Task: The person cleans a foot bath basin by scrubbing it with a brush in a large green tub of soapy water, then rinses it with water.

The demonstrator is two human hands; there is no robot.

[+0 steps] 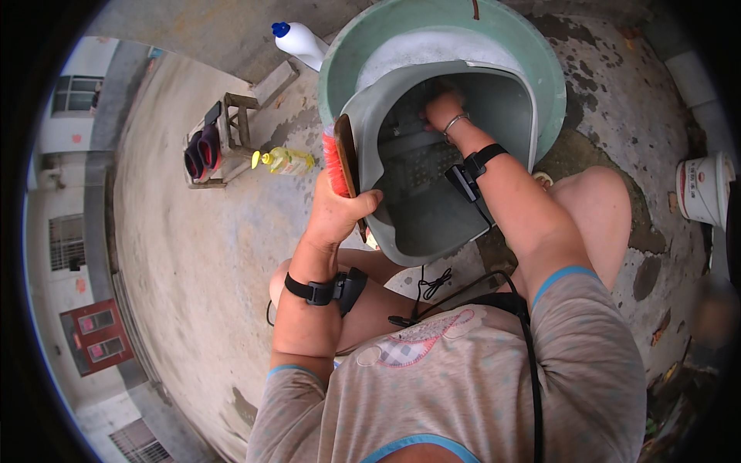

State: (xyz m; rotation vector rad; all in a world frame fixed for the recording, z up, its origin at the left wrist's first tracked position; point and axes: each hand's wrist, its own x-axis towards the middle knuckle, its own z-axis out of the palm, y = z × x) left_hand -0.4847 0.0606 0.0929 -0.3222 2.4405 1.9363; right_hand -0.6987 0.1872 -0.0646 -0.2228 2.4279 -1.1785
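My left hand (341, 209) grips a scrubbing brush (347, 159) with red bristles and a brown back, and its thumb lies over the rim of a grey plastic tub (399, 243). The tub is tilted over a round green basin (550, 92) that holds foamy water (428, 49). Inside the tub, near its upper wall, is my right hand (443, 110); its fingers are partly hidden in shadow, so I cannot tell whether they hold anything. Raised dots show on the tub's inner surface.
A yellow pump bottle (291, 161) lies left of the basin. Beyond it stands a small wooden stool (240, 104) with dark red-lined shoes (202, 151) and a phone-like black object (213, 113). A white bottle (298, 41) with a blue cap is behind the basin; a white bucket (703, 188) stands right.
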